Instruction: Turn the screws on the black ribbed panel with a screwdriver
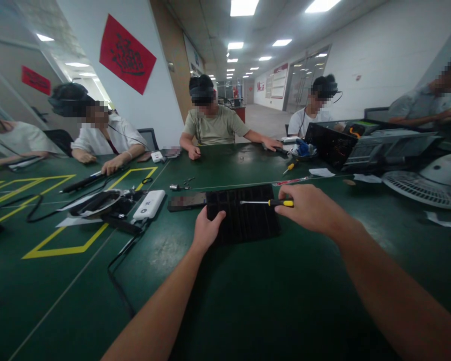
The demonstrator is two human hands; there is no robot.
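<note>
A flat black rectangular panel with ridges or slots (244, 225) is held low over the green table. My left hand (207, 228) grips its left edge, thumb on top and fingers underneath. In my right hand (304, 206) is a screwdriver (261, 202) with a yellow and black handle, pinched between thumb and fingers. Its metal shaft points left across the panel; whether the tip touches the surface I cannot tell. Just beyond my left hand lies a dark phone-like slab (187, 201), partly covered by the panel.
Small metal parts (175, 187) lie behind the panel. To the left are a white power bank (149, 204), cables and a round frame (97, 204). A second screwdriver (290, 167), a computer case (387, 145) and a fan grille (428, 183) stand right. Several people sit around the table (248, 311).
</note>
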